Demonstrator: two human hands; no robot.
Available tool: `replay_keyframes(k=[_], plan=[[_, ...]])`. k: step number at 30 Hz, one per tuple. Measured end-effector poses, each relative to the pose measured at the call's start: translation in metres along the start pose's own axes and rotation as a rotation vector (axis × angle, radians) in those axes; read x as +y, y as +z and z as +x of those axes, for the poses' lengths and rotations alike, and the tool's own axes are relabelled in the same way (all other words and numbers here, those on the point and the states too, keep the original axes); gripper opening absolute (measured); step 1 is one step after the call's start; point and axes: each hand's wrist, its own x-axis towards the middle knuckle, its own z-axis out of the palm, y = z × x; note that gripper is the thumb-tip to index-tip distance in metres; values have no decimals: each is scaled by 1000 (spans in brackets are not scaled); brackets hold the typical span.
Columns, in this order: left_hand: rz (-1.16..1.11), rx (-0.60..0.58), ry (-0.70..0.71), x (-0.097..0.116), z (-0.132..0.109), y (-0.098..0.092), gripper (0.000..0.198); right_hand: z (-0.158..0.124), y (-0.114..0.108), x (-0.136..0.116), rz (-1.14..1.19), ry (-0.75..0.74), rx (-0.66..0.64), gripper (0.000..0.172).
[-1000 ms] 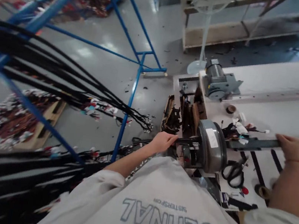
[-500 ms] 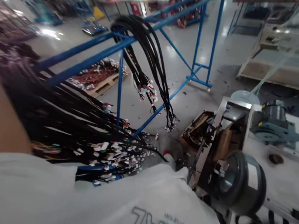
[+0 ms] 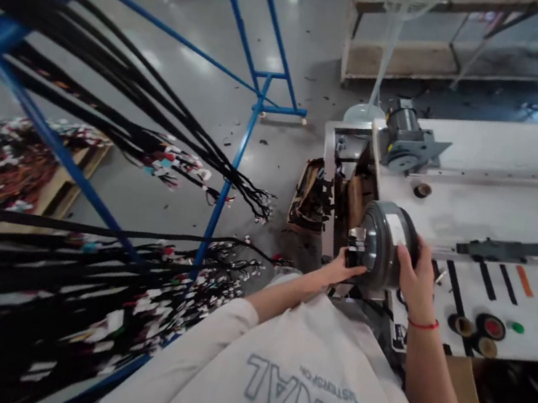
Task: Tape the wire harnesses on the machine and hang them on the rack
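A dark grey, drum-shaped device with a white label sits at the left end of the white worktable. Its exact kind is not clear to me. My right hand, a red band at the wrist, curls around the drum's right side, thumb on the near face. At the drum's left end, my left hand is closed at a small metal-and-black part; what lies between its fingers is hidden.
Black wire harnesses with white connectors hang over a blue rack on the left. On the white worktable are a motor unit, tape rolls and tape strips. A box of scraps stands on the floor.
The view has swung right, away from the harness rack towards the worktable. Both hands have come into view at the drum-shaped device; earlier only a blurred arm showed at the left.
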Motion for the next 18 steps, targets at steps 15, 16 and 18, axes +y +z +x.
replay_keyframes(k=[15,16,18], plan=[[-449,-251,-593,44,-98,-35,61,-114,-11,-34,187,-168,-412,30],[-471,-267,-517,46,-106,-31,63,-107,-2,-39,172,-230,-444,31],[-412,-379,-416,46,-116,-28,67,-97,-1,-41,149,-318,-455,20]])
